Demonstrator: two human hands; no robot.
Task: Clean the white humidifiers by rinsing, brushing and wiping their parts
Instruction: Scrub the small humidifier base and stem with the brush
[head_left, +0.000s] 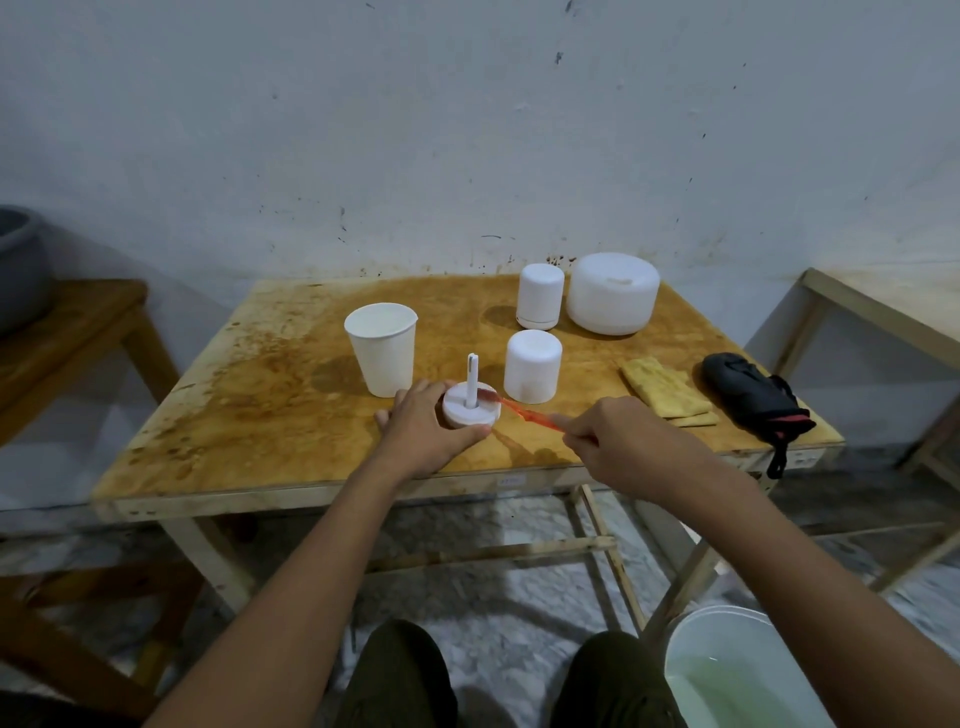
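We cannot make out the brush head well: it is blurred where it meets the top of the small white humidifier base (464, 411), just beside the upright stem. The left hand (423, 434) curls round the left side of this base, thumb along the near side, and hides part of its wall. The right hand (621, 441) pinches the orange brush (527, 414); the end of the handle is hidden inside the fingers.

The base stands near the front edge of the wooden table (249, 415), between a white cup (382, 348) and a white cover (532, 371). A small humidifier (540, 296) and a wide round humidifier (613, 293) stand close to the back edge. A yellow cloth (665, 389) and a black pouch (753, 397) lie at the right, and the pouch strap hangs over the edge. Stained wood shows from the cup to the left edge. A white bucket (727, 670) holding water at lower right is cut off by the frame.
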